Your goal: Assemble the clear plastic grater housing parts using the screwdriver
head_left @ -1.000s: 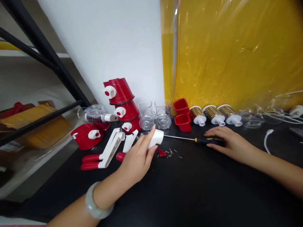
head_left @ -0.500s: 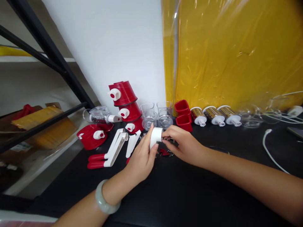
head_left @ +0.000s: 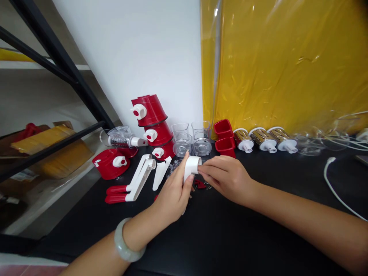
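Observation:
My left hand (head_left: 171,194), with a pale green bangle on its wrist, is shut on a white cylindrical plastic part (head_left: 192,166) and holds it just above the black table (head_left: 230,237). My right hand (head_left: 227,176) meets it from the right, with its fingertips pinched at the part's open end. Whatever may lie between those fingertips is hidden. Under the two hands lie a small red piece and several tiny screws (head_left: 201,185).
Along the wall stand stacked red cone bodies (head_left: 149,113), two clear hoppers (head_left: 191,138), red square cups (head_left: 224,138) and three metal grater drums (head_left: 263,138). White crank handles with red grips (head_left: 138,180) lie left of my hands. A white cable (head_left: 333,183) runs at right, a black rack (head_left: 57,71) at left.
My right hand left the screwdriver on the table and came left to the white part's open end. My left hand raised the part slightly. The screwdriver is now out of sight.

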The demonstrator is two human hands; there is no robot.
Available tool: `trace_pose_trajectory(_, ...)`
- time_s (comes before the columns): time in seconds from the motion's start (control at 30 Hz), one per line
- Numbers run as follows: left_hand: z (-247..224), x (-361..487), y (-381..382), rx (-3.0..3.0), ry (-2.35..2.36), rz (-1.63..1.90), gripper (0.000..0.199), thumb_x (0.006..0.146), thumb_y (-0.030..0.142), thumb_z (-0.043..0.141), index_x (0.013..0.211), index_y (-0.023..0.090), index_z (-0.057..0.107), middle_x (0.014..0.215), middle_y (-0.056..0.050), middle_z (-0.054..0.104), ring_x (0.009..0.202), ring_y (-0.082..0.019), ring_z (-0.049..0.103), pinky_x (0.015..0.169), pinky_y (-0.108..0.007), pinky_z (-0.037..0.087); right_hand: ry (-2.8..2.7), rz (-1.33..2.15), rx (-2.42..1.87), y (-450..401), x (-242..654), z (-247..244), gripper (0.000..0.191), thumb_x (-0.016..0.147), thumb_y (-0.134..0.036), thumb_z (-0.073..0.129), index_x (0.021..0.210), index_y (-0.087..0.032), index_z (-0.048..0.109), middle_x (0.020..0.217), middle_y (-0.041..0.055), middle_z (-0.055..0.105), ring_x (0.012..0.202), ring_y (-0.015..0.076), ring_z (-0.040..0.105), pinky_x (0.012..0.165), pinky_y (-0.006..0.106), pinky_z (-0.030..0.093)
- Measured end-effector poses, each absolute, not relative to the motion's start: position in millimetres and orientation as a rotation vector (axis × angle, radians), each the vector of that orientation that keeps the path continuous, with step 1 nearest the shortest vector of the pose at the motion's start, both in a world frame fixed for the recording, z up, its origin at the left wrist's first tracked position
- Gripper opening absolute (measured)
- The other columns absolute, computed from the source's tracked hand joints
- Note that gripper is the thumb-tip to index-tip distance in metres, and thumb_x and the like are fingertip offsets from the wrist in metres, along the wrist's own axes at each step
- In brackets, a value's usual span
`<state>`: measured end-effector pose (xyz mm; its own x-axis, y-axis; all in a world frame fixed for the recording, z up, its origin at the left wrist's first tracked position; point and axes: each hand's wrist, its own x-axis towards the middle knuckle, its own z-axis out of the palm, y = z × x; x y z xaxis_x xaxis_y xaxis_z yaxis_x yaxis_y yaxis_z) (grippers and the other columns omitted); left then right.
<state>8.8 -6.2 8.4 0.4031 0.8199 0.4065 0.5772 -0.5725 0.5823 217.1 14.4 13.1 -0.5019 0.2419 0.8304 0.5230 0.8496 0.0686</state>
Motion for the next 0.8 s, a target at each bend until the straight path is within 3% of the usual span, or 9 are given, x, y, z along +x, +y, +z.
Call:
trace_pose_trajectory(0.27,9,10,-7,2.218,1.221,0.903,0.060,0.106,0.041,0.029,0.159,0.016,0.019,0.097,-0.009,0.069,0.069,-0.017,0.064,0.081,-0.038,0.055,-2.153,-0.585,-0.618,11,219,16,0.017,0.096,-0.018,0.055,0.098,-0.014,0.071,0.083,0.0059,0.073,0.071,0.0165,0.064,0.062,0.032,0.048)
trace_pose_trajectory(0.43,10,8,-4,2.127,1.248,0.896,0.062,0.105,0.043,0.031,0.160,0.017,0.016,0.085,-0.005,0.069,0.064,-0.016,0.064,0.076,-0.036,0.056,-2.195,-0.589,-0.631,13,222,16,0.020,0.097,-0.019,0.052,0.094,-0.016,0.071,0.086,0.0070,0.074,0.074,0.0168,0.063,0.064,0.032,0.047)
trace_pose_trajectory(0.63,9,6,-1,2.053,1.248,0.954,0.063,0.105,0.044,0.032,0.160,0.016,0.017,0.070,0.001,0.064,0.063,-0.016,0.066,0.072,-0.034,0.056,-2.387,-0.164,-0.806,24,236,16,0.015,0.092,-0.017,0.055,0.083,-0.018,0.068,0.080,0.0053,0.066,0.076,0.0175,0.057,0.070,0.032,0.044)
trace_pose_trajectory(0.8,6,4,0,1.973,1.241,0.944,0.063,0.105,0.046,0.033,0.160,0.018,0.017,0.067,0.002,0.062,0.058,-0.015,0.065,0.064,-0.030,0.056,-2.585,0.268,-0.821,35,249,2,0.010,0.085,-0.012,0.063,0.084,-0.019,0.071,0.080,0.0042,0.066,0.080,0.0178,0.057,0.074,0.032,0.043)
